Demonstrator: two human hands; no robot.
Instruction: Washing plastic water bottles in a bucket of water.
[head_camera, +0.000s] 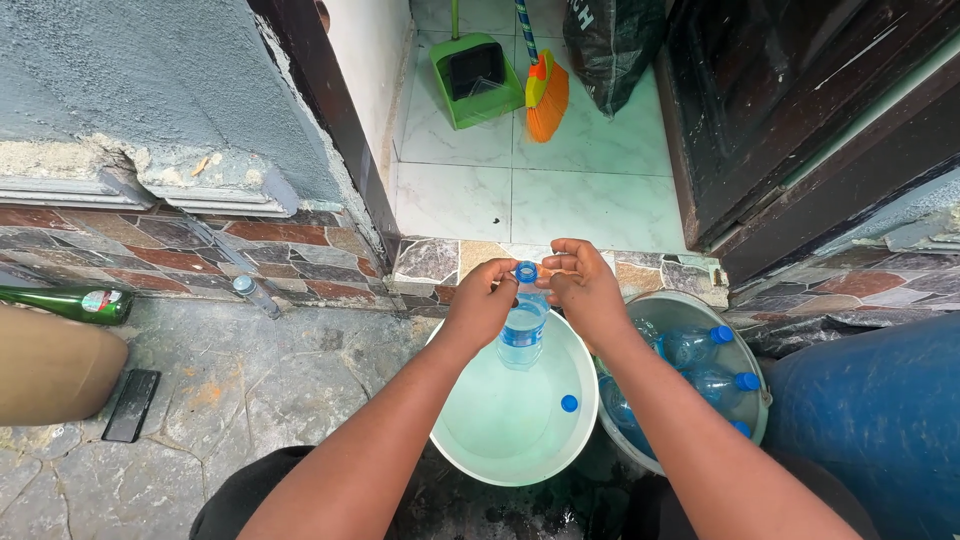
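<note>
Bottle (522, 330): clear plastic, part-filled, blue neck ring, uncapped, above pale basin (575, 400). Left hand (482, 302) grips shoulder; right hand (583, 285) pinched closed beside neck, contents unclear. Risk: wet grip slips, bottle tilts, water spills. Loose blue cap (569, 403) floats below hands.

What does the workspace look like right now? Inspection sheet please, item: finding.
Surface: rough stone paving, wet near the basin.
Job's things: clear plastic bottle with blue neck ring, part full, held over a pale green basin; a loose blue cap lies in the basin.
Clutter: grey bucket of capped bottles, green glass bottle, black phone.
Grippers: left hand grips the bottle; right hand at its neck.
Cables: nothing seen.
Surroundings: tiled doorway with green dustpan, orange broom, black bag.
</note>
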